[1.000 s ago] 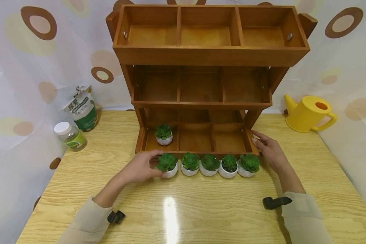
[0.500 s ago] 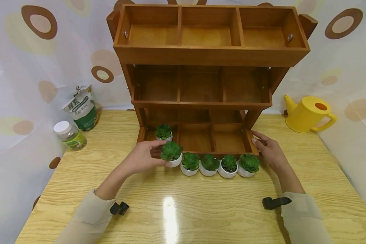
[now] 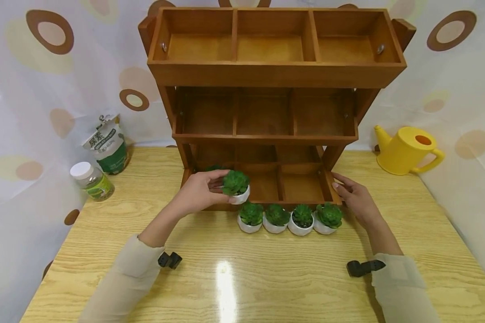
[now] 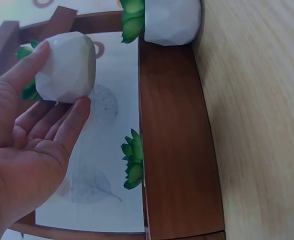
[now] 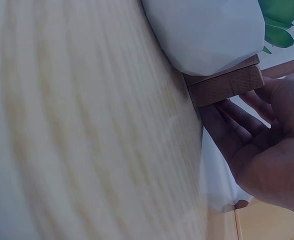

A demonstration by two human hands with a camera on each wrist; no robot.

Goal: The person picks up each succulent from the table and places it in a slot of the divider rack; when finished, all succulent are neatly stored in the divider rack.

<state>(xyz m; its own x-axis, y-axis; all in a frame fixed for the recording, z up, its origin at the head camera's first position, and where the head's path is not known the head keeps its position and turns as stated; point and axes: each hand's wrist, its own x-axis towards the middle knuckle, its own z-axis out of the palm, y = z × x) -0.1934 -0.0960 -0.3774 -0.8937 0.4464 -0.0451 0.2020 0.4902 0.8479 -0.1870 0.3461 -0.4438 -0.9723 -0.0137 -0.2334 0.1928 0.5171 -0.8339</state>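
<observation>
My left hand (image 3: 196,194) pinches a small potted succulent (image 3: 236,183) between thumb and fingers. Its white faceted pot (image 4: 67,67) is held in the air at the front of the bottom tier of a brown wooden shelf (image 3: 275,74). Another succulent (image 3: 215,168) sits in the tier's left compartment, largely hidden by that hand. My right hand (image 3: 359,202) rests against the tier's right side, thumb at the top edge of the side board (image 5: 227,87) and fairly straight fingers along its outer face. Several potted succulents (image 3: 275,217) stand in a row along the shelf's front.
A yellow watering can (image 3: 407,152) stands right of the shelf. To the left are a white-capped jar (image 3: 94,181) and a green-and-white clipped bag (image 3: 110,146). Patterned cloth (image 3: 24,112) hangs behind the wooden table (image 3: 287,278).
My left hand has lifted the leftmost succulent out of the row and carried it up and rightward, toward the bottom tier. My right hand has stayed at the shelf's side.
</observation>
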